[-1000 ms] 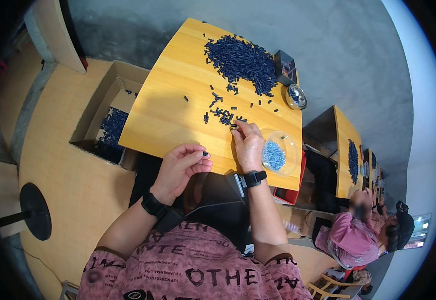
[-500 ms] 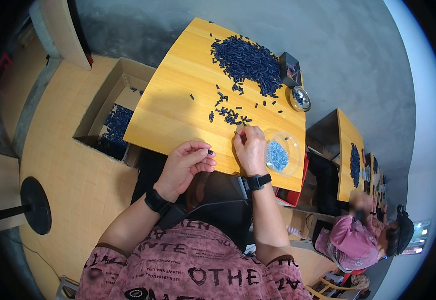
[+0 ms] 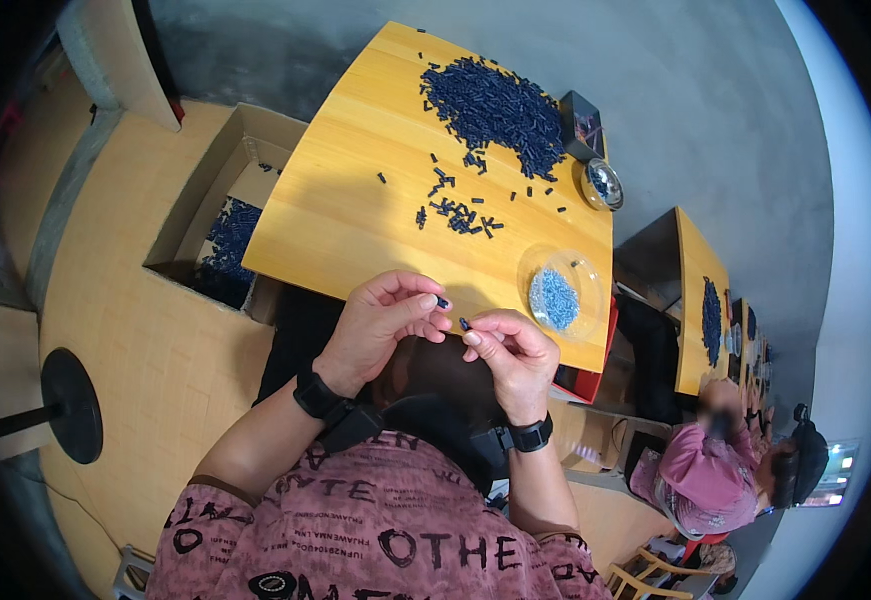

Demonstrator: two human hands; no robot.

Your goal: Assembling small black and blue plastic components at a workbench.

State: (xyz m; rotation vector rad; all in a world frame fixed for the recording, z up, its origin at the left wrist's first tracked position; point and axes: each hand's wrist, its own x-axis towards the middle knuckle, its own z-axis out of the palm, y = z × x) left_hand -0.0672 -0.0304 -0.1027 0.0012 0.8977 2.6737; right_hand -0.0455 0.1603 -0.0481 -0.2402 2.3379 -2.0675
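Observation:
My left hand [image 3: 384,322] is pinched on a small dark cylindrical piece [image 3: 443,302], held between thumb and forefinger over the table's near edge. Close beside it, my right hand [image 3: 518,358] grips another small dark piece [image 3: 465,324] in its fingertips, the two pieces a short gap apart. Beyond the hands, a small loose group of such dark pieces [image 3: 459,215] lies on the yellow wooden table [image 3: 326,220]. A large heap [image 3: 496,112] of them covers the far part. To the right of my hands stands a clear round dish [image 3: 588,275] with small light-blue bits [image 3: 554,298].
A black box [image 3: 582,126] and a metal bowl [image 3: 602,185] stand at the table's right edge. On the floor to the left, an open cardboard box [image 3: 181,240] holds more dark pieces. A co-worker in pink [image 3: 706,480] sits at another table [image 3: 696,340] on the right.
My right hand has come back from the small group toward me and turned, with a dark piece now showing in its fingertips. My left hand has moved slightly right and up, still holding its piece.

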